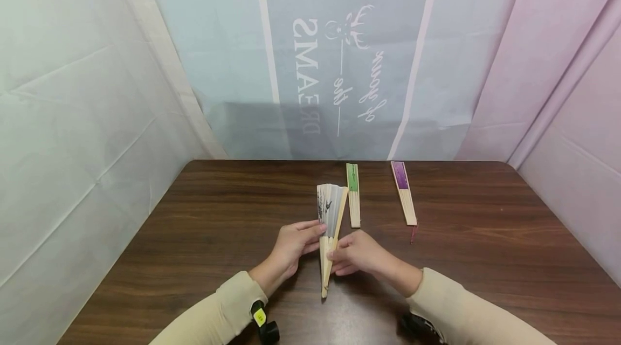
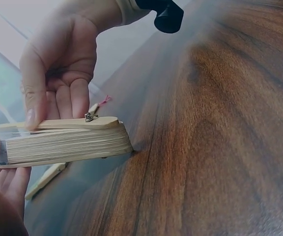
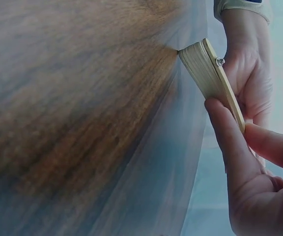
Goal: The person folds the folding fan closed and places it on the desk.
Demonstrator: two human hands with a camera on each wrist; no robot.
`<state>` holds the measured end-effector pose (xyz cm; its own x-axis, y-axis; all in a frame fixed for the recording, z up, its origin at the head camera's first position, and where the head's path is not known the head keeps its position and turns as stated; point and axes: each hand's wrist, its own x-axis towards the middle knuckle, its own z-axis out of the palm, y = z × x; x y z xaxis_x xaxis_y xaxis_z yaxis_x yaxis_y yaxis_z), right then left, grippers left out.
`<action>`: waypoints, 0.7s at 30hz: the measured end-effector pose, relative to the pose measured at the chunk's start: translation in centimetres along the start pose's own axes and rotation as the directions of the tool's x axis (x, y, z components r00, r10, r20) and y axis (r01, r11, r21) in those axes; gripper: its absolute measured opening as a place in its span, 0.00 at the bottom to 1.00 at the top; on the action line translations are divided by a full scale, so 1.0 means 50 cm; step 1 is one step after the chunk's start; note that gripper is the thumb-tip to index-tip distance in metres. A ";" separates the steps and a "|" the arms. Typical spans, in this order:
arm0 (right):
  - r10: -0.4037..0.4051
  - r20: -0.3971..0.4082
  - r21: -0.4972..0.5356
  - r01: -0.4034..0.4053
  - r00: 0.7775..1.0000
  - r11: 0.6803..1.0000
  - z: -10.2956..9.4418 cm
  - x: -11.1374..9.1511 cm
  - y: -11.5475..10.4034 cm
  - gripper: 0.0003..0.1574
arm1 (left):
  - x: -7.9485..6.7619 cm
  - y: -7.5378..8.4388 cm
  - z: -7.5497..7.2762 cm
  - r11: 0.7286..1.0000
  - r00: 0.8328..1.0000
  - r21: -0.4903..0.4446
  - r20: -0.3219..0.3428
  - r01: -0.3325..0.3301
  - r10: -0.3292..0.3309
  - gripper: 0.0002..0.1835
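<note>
A folding fan [image 1: 332, 213] with a pale grey leaf and dark printed marks is slightly spread, its narrow pivot end pointing toward the person. On its left side the left hand [image 1: 289, 250] grips the fan, thumb across the leaf and fingers behind. The right hand [image 1: 361, 253] pinches the right outer rib between thumb and fingers, lower down. In the left wrist view, the stacked ribs [image 2: 68, 147] show edge-on, and a small metal ring [image 2: 89, 117] sits at the pivot. The right wrist view shows the pivot end [image 3: 200, 66] low over the tabletop.
Beyond the hands, a closed fan with a green leaf [image 1: 353, 179] lies on the dark wooden table [image 1: 204, 215]. Farther right lies a closed fan with a purple leaf [image 1: 400, 175] and a red tassel [image 1: 413, 235]. Cloth curtains [image 1: 233, 64] hang behind and at both sides.
</note>
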<state>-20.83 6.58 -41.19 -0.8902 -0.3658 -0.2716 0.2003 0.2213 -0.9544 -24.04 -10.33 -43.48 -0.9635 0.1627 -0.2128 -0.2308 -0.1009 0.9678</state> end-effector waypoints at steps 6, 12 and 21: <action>-0.020 0.002 -0.041 0.020 1.000 0.999 0.003 -0.001 -0.003 0.11 | 0.004 -0.003 0.000 1.000 1.000 0.007 -0.007 0.008 -0.008 0.27; -0.030 0.006 -0.060 0.030 1.000 0.998 0.005 -0.003 -0.006 0.11 | -0.008 0.011 0.003 1.000 1.000 0.019 0.004 0.008 -0.009 0.24; -0.031 0.014 -0.084 0.033 0.999 0.996 0.006 0.003 -0.006 0.09 | -0.025 0.027 0.011 1.000 1.000 0.025 -0.004 0.005 -0.005 0.23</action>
<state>-20.89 6.18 -40.96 -0.8902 -0.3852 -0.2432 0.1362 0.2843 -0.9490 -23.08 -10.13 -41.82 -0.9628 0.1591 -0.2185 -0.2325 -0.0754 0.9697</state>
